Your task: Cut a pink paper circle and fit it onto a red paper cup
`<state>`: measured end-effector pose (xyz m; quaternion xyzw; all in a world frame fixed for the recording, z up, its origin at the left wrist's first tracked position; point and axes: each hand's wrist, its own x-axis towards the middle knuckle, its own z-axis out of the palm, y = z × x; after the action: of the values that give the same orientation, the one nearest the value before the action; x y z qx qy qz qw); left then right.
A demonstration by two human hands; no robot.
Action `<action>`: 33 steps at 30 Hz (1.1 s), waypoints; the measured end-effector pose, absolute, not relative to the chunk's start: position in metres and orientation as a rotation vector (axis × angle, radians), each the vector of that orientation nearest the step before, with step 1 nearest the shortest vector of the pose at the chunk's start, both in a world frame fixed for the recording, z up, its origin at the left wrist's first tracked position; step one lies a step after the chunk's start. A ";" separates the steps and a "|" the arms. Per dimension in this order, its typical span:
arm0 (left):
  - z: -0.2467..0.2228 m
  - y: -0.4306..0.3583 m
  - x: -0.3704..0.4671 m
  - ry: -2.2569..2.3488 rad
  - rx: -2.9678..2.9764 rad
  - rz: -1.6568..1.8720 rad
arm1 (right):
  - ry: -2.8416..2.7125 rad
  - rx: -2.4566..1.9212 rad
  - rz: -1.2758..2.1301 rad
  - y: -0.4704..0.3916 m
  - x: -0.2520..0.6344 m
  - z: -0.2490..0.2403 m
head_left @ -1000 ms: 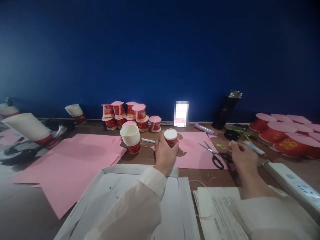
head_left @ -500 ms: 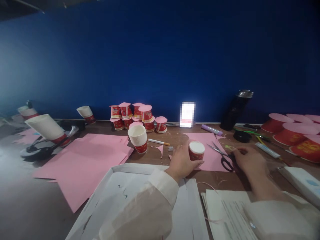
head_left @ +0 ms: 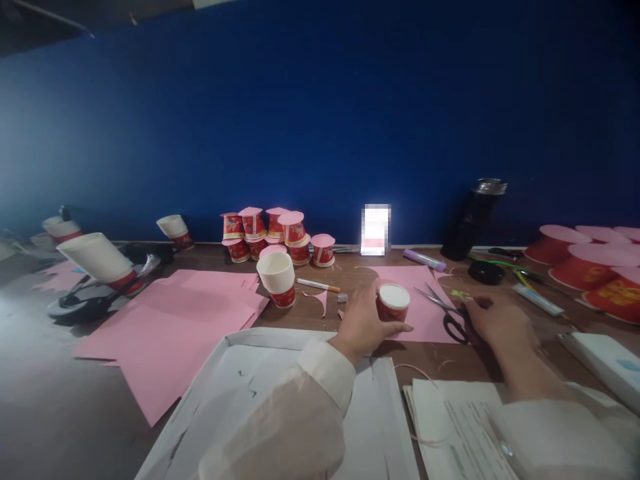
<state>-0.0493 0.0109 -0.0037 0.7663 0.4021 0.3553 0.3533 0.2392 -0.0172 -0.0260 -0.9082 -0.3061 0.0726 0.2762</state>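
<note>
An upside-down red paper cup point(head_left: 393, 308) with a white base rests on a sheet of pink paper point(head_left: 425, 323). Around its left and near side my left hand point(head_left: 361, 319) is closed, thumb along the front. My right hand point(head_left: 500, 325) has its fingers curled at the handles of black scissors point(head_left: 455, 329). Whether those fingers grip a handle loop is hidden. The scissors' blades lie slightly apart over the pink sheet, pointing toward the far left. To the left stands a stack of nested paper cups point(head_left: 277, 280).
Pink-topped cups point(head_left: 293, 230) are piled at the back; larger red tubs point(head_left: 590, 267) stand right. Also around are a purple glue stick point(head_left: 425, 260), cigarette point(head_left: 319, 285), lit phone point(head_left: 376, 230), black flask point(head_left: 473, 220), white box lid point(head_left: 240, 380), printed papers point(head_left: 465, 427) and pink sheets point(head_left: 170, 327).
My left hand and the cup stay almost in place. My right hand shifts very slightly at the scissors' handles. The view has turned a little.
</note>
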 end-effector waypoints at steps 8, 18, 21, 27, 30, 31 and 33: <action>-0.014 0.020 -0.055 0.988 1.867 1.168 | -0.833 -2.455 0.224 -0.016 0.236 -0.026; -0.012 0.035 -0.066 1.207 1.814 1.692 | -0.845 -2.106 0.197 -0.020 0.230 -0.027; -0.007 0.037 -0.072 1.295 1.945 1.651 | -0.832 -2.011 0.221 -0.021 0.225 -0.024; 0.006 0.048 -0.093 1.611 2.215 0.952 | -0.769 -1.970 0.253 -0.021 0.224 -0.023; 0.008 0.048 -0.097 1.665 2.295 0.571 | -0.763 -1.946 0.272 -0.022 0.222 -0.022; 0.007 0.048 -0.097 1.669 2.326 0.490 | -0.761 -1.937 0.276 -0.023 0.221 -0.020; 0.005 0.047 -0.098 1.670 2.393 0.385 | -0.753 -1.919 0.277 -0.024 0.218 -0.018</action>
<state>-0.0979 0.0474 0.0052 0.8090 0.5647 0.1300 0.0988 0.2175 -0.0240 -0.0178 -0.7958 -0.3123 0.1149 0.5060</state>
